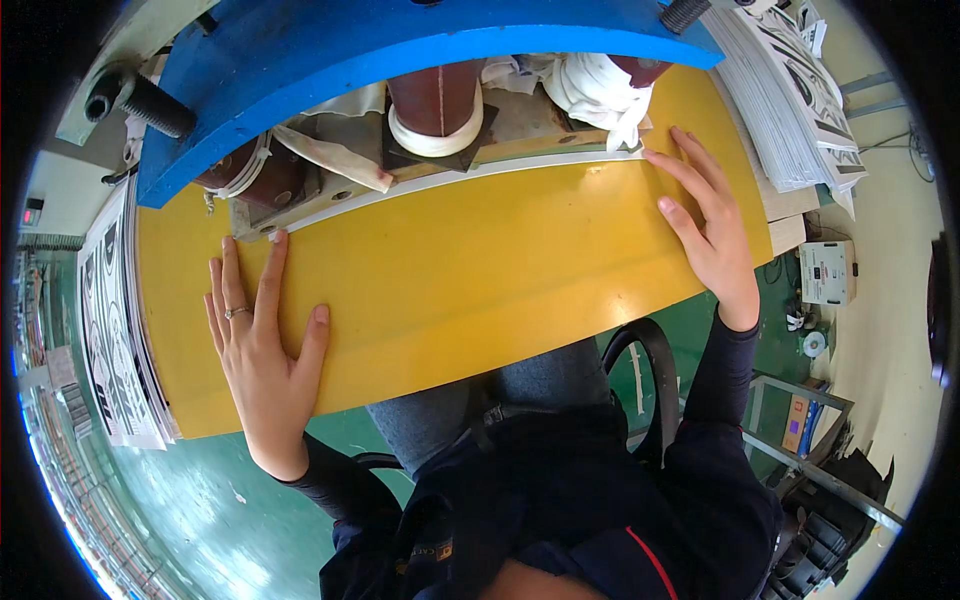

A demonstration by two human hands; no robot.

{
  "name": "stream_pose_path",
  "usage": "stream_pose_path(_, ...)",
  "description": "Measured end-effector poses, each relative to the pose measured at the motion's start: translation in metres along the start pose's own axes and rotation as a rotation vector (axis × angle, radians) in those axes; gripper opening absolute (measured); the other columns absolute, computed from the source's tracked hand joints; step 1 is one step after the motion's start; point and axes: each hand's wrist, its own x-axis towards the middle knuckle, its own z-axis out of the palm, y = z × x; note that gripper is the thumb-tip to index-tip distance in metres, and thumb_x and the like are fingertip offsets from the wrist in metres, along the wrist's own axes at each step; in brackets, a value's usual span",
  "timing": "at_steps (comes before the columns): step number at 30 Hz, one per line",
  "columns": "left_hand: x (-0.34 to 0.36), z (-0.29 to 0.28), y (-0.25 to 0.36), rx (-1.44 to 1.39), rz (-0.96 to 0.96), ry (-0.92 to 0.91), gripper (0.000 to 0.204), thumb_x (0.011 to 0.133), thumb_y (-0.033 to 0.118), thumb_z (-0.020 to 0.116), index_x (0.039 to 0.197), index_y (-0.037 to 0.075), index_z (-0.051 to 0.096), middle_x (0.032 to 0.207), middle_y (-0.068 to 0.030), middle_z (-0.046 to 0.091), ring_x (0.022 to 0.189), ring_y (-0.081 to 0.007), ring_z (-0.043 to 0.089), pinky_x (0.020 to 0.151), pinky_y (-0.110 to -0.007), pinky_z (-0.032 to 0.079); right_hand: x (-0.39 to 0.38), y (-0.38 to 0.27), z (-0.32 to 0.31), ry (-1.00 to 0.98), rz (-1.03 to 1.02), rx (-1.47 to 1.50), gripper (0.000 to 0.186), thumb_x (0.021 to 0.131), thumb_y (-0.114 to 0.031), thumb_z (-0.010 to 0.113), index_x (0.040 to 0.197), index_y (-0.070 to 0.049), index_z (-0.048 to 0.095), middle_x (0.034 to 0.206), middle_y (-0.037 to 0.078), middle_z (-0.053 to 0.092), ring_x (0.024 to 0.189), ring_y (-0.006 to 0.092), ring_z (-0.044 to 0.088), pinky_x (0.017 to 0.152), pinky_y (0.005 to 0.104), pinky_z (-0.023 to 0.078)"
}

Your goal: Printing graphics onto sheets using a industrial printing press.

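Observation:
My left hand [262, 360] lies on the yellow tabletop [480, 280], fingers stretched out and thumb apart. Its index fingertip touches or nearly touches the left end of a thin white strip [430, 183]. That strip runs along the front edge of a grey metal base [350, 196] under a machine. At the strip's other end is my right hand [715, 235], its fingers spread and the index fingertip by the strip's tip. Neither hand grips anything.
A blue machine plate [430, 48] overhangs the base, above dark red cylinders [435, 98] wrapped with white cloth [597, 92]. Stacks of printed sheets stand left [110, 320] and right [780, 110]. A bolt [155, 105] juts out at upper left. A black chair armrest [660, 380] is near my right arm.

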Motion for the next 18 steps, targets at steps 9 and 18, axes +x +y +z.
stream_pose_path(9, -0.0010, -0.0027, -0.0001, -0.014, 0.011, -0.006, 0.067, 0.086, 0.031, 0.065, 0.152, 0.028, 0.053, 0.165, -0.0173, 0.034, 0.152, -0.0398, 0.032, 0.123, -0.056, 0.022, -0.0027, 0.0012, 0.0024, -0.024, -0.001, -0.127, 0.053, 0.098, -0.034, 0.061, 0.148, -0.016, 0.053, 0.157, 0.023, 0.041, 0.147, 0.0437, 0.036, 0.121, 0.0509, 0.028)
stream_pose_path(18, -0.0040, -0.0011, -0.0016, 0.004, 0.023, 0.004, 0.064, 0.091, 0.037, 0.065, 0.153, 0.028, 0.052, 0.165, -0.0198, 0.033, 0.151, -0.0411, 0.033, 0.123, -0.055, 0.023, -0.0078, 0.0014, 0.0064, -0.031, 0.016, -0.257, 0.067, 0.101, -0.046, 0.052, 0.157, -0.011, 0.038, 0.161, 0.022, 0.037, 0.151, 0.0404, 0.031, 0.123, 0.0544, 0.022)
